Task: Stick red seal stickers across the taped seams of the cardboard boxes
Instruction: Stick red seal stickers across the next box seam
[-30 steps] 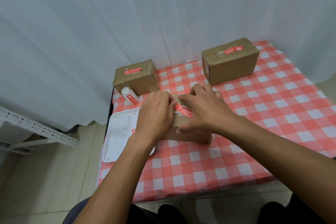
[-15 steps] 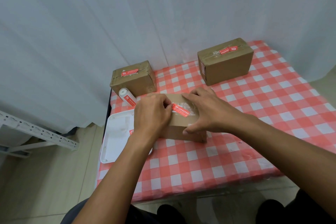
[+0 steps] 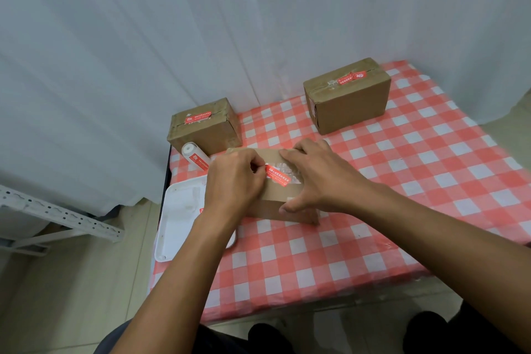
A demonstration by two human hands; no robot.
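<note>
A small cardboard box (image 3: 275,195) sits in front of me on the red-checked table. A red seal sticker (image 3: 278,176) lies across its shiny taped seam. My left hand (image 3: 234,181) rests on the box's left part, its fingertips pressing the sticker's left end. My right hand (image 3: 319,178) grips the box's right side, fingers over the top and thumb on the near face. Two more boxes carry red stickers on top: one at the back left (image 3: 204,126), one at the back right (image 3: 347,95).
A white tray (image 3: 179,221) lies at the table's left edge, partly under my left arm. A white roll of stickers (image 3: 195,156) lies between the tray and the back-left box. White curtains hang behind. A metal shelf frame (image 3: 57,218) stands on the floor to the left.
My hands have drawn apart a little, uncovering more of the sticker and the tape. The right hand slid right along the box top; the left stays at the sticker's left end.
</note>
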